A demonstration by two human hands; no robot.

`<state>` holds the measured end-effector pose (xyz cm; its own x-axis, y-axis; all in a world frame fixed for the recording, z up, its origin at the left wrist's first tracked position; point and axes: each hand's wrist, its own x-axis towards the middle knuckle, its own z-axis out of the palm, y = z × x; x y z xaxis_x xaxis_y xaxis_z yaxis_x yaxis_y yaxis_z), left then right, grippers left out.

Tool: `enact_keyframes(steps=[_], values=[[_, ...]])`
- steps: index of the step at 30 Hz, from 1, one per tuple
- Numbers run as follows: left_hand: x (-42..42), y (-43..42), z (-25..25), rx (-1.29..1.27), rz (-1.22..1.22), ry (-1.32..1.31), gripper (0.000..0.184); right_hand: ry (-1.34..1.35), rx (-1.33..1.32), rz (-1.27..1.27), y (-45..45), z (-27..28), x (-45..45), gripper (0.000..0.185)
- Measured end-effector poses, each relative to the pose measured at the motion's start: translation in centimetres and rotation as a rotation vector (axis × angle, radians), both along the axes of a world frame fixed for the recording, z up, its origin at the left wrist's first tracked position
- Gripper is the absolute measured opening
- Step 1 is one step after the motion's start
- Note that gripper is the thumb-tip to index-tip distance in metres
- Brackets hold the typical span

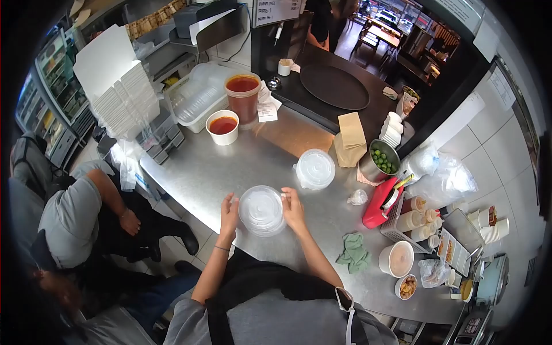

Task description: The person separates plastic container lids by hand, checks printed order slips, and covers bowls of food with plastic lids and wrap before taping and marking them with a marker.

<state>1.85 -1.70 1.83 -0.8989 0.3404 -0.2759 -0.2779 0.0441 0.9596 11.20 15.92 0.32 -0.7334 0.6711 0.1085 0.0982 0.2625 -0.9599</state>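
A round container with a clear plastic lid sits at the counter's front edge. On its left side, my left hand is raised, fingers apart, with a narrow gap to the rim. My right hand is at the right side of the lid, fingers apart and at or very near the rim; contact is hard to make out. Neither hand is wrapped round it. Beyond my right hand stands a second container with a clear lid. What either one contains cannot be made out.
On the steel counter stand a tub of red sauce, a white cup of red sauce, a paper bag, a pot of limes and a green cloth. A person in grey is at the left.
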Motion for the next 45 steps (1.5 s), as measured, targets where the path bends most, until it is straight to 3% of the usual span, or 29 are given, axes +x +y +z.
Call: enact_keyframes(steps=[1,2,5,6,9,11,13,14,17,18,21,24,26,29,35,41,45], values=[[-0.1,0.0,-1.2,-0.044,-0.038,-0.055,0.051,-0.006,0.145,-0.008,-0.2,-0.1,-0.3,0.026],[-0.3,0.1,-4.7,0.009,-0.037,0.004,0.061,-0.008,0.105,0.021,-0.2,-0.1,-0.2,0.037],[-0.4,-0.3,-8.3,-0.007,-0.273,0.119,0.073,-0.177,0.454,-0.02,-0.4,-1.5,0.7,0.049],[-0.3,-0.4,-8.8,-0.081,-0.348,0.15,0.085,-0.203,0.393,0.002,-0.4,-2.5,1.2,0.053],[2.0,-0.7,-5.3,-0.271,-0.399,0.357,0.089,-0.218,0.16,0.083,-0.4,-4.7,3.5,0.062],[2.7,-1.5,-3.3,-0.278,-0.485,0.315,0.096,-0.167,-0.066,0.154,-0.4,-5.4,5.3,0.064],[3.2,-2.4,-1.4,-0.308,-0.624,0.308,0.102,-0.075,-0.421,0.248,-0.9,-2.1,7.3,0.067],[3.3,-2.8,-2.9,-0.23,-0.631,0.323,0.101,-0.032,-0.599,0.294,-1.2,-0.4,8.2,0.068],[4.5,-3.1,0.0,0.184,-0.617,-0.033,0.091,0.006,-0.716,0.373,-1.5,0.9,9.7,0.077],[4.8,-3.3,0.2,0.053,-0.548,-0.135,0.085,0.042,-0.667,0.374,-1.9,1.4,9.9,0.079],[4.3,-3.2,-1.0,0.036,-0.583,-0.074,0.081,0.129,-0.547,0.397,-2.8,2.9,10.4,0.085],[5.2,-2.5,3.0,0.163,-0.594,0.149,0.074,0.195,-0.423,0.46,-2.5,4.0,10.5,0.091],[4.4,-2.2,2.9,0.097,-0.582,0.392,0.07,0.25,-0.28,0.487,-1.5,4.6,10.2,0.095],[3.7,-1.6,0.8,-0.023,-0.58,0.689,0.064,0.137,-0.284,0.468,0.2,1.3,9.5,0.1],[4.1,-0.3,-1.3,-0.053,-0.595,0.674,0.066,0.045,-0.278,0.411,0.7,-0.7,9.1,0.108],[4.2,0.7,-0.2,-0.002,-0.602,0.822,0.064,0.273,-0.173,0.223,-0.4,-0.8,7.8,0.122],[3.3,-0.4,-1.2,-0.093,-0.646,0.665,0.061,0.274,-0.337,0.267,-0.2,-1.9,8.6,0.107]])
